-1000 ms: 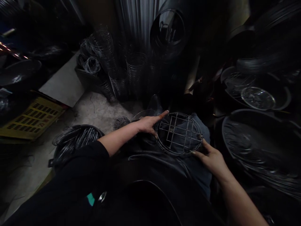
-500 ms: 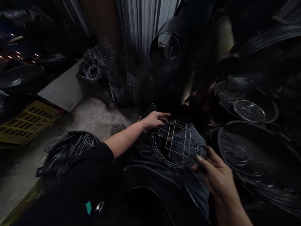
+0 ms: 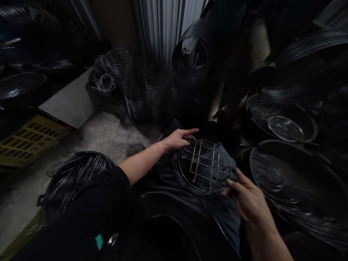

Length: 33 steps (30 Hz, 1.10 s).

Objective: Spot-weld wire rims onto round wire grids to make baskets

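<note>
A round wire rack (image 3: pixel 203 165) with a crossed grid and several ring wires lies tilted above my lap. My left hand (image 3: pixel 178 139) is at its far left rim, index finger stretched out, the other fingers curled at the wire. On the near right side, my right hand (image 3: pixel 248 194) pinches the rim between thumb and fingers. Dark cloth (image 3: pixel 228 214) over my legs lies beneath the rack. A thin wire loop (image 3: pixel 164 133) shows behind my left wrist.
Left of me stands a tub of bent wires (image 3: pixel 84 165), with a yellow crate (image 3: pixel 29 139) beyond. Wire baskets (image 3: pixel 156 92) are stacked ahead. At right, a wide basin (image 3: pixel 296 159) holds wire pieces; behind it another basin (image 3: pixel 312 127) contains a round mesh piece (image 3: pixel 285 127).
Both hands keep their places on the wire rack, my right fingers shifting only slightly. Orange sparks at the far left are gone. The whole view has moved a little.
</note>
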Motion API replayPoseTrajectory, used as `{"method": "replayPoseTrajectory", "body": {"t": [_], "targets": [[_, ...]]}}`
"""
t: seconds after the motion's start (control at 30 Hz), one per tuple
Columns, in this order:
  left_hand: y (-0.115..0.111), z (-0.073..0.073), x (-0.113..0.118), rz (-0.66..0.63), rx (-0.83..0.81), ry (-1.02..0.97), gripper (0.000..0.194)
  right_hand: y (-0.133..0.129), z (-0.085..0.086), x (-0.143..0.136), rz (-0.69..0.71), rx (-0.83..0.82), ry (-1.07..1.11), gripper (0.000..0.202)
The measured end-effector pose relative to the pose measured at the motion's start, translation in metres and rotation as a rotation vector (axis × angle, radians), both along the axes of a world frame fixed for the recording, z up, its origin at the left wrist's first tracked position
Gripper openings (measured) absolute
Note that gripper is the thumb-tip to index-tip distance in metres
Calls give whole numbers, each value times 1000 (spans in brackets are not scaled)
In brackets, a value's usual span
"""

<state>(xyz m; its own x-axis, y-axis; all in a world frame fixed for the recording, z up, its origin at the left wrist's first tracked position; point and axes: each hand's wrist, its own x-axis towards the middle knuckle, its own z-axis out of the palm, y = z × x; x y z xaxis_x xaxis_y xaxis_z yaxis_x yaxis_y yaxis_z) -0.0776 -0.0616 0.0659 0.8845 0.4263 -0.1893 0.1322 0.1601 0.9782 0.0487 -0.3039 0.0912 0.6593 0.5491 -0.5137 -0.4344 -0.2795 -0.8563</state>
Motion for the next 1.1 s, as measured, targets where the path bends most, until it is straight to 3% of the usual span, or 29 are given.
{"method": "replayPoseTrajectory", "body": {"t": [0.17,0.43,0.53,0.67,0.73,0.83,1.0,1.07,1.1], "targets": [[0,-2,0,-3,103,33,81,-2,-5,6,57,-20,-44,99],[8,-2,-13,-92,-54,-27,79,-13,-16,4,307,-107,-200,102],[14,7,-20,-254,-58,-1,85,-15,-18,3,339,-142,-228,104],[14,17,-28,-443,205,26,116,-19,-20,3,379,-133,-239,107],[9,18,-32,-422,349,65,126,-21,-22,2,373,-140,-233,109],[-2,14,-37,-390,463,111,127,-23,-29,1,361,-158,-266,108],[-4,11,-44,-337,448,66,122,-25,-33,1,357,-167,-308,109],[4,14,-48,-170,379,30,117,-26,-24,5,326,-135,-275,111],[10,18,-51,-9,334,14,112,-27,-18,8,297,-115,-265,109]]}}
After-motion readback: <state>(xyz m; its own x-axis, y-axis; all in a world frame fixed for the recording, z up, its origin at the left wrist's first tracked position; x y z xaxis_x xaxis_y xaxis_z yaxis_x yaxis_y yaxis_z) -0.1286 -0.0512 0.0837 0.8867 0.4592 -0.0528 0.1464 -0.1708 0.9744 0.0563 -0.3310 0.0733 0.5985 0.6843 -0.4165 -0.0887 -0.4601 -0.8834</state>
